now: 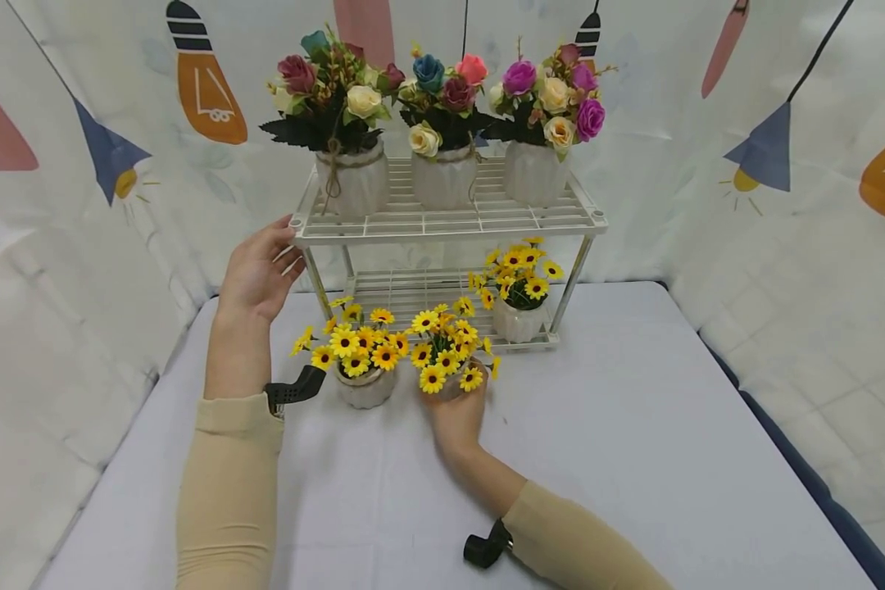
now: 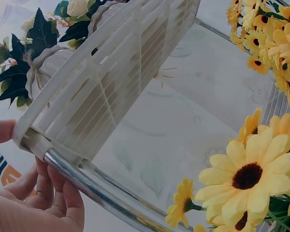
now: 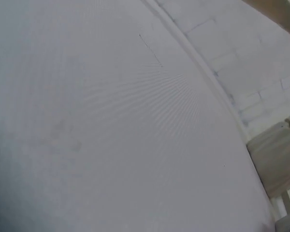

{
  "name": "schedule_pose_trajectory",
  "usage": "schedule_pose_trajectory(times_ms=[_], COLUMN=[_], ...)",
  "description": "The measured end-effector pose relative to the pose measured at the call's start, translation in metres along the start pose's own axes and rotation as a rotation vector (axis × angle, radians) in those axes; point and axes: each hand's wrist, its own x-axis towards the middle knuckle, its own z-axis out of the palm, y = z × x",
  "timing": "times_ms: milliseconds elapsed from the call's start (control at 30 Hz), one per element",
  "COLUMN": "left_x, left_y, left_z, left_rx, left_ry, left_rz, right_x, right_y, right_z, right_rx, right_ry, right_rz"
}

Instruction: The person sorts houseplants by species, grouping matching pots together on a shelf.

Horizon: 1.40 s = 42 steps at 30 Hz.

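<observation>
A white two-tier wire rack (image 1: pixel 450 239) stands on the table. At its upper left corner my left hand (image 1: pixel 256 274) grips the frame, with fingers bent below the edge in the left wrist view. My right hand (image 1: pixel 460 422) holds a pale pot of yellow daisies (image 1: pixel 446 351) in front of the rack, its fingers partly hidden by the blooms. Just left of that pot, a second pot of yellow daisies (image 1: pixel 366 387) stands on the table. A third daisy pot (image 1: pixel 519 321) sits at the right end of the lower shelf.
Three pots of mixed roses, left (image 1: pixel 354 180), middle (image 1: pixel 444 180) and right (image 1: pixel 535 174), line the top shelf. Behind the rack hangs a printed curtain (image 1: pixel 649 98). A white cloth (image 1: pixel 634 426) covers the table. The right wrist view shows mostly cloth, with a pale pot (image 3: pixel 275 157) at its edge.
</observation>
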Motion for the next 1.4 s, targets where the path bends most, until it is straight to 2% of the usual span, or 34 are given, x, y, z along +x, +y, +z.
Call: schedule_pose_trajectory(times_ms=[100,200,300,400,500,733,900,1100,1400], left_x=[-0.001,-0.002,-0.002,-0.002,-0.002,-0.003,-0.003,-0.003,-0.004], left_y=[0.001,0.001,0.001,0.002,0.002,0.003,0.005,0.005,0.002], left_z=[-0.001,-0.001,-0.001,-0.001,0.0,0.001,0.001,0.001,0.001], left_rx=[-0.004,-0.008,-0.007,-0.009,-0.006,0.004,0.002,0.013,0.025], left_ry=[-0.003,0.0,0.003,0.003,0.005,0.011,0.01,0.012,0.019], left_rz=[-0.004,-0.007,-0.007,-0.005,0.0,0.003,0.0,-0.003,-0.01], right_x=[0.0,0.0,0.001,0.001,0.001,0.0,0.003,0.018,0.049], right_y=[-0.001,-0.002,-0.002,-0.003,-0.005,-0.012,-0.019,-0.026,-0.028], right_z=[-0.001,-0.003,-0.005,-0.007,-0.008,-0.011,-0.013,-0.013,-0.011], right_rx=[-0.094,-0.234,-0.261,-0.348,-0.354,-0.306,-0.305,-0.308,-0.299], right_ry=[0.021,0.036,0.036,0.042,0.049,0.063,0.05,0.035,0.025], right_rz=[0.006,-0.015,-0.028,-0.054,-0.064,-0.01,-0.039,-0.088,-0.078])
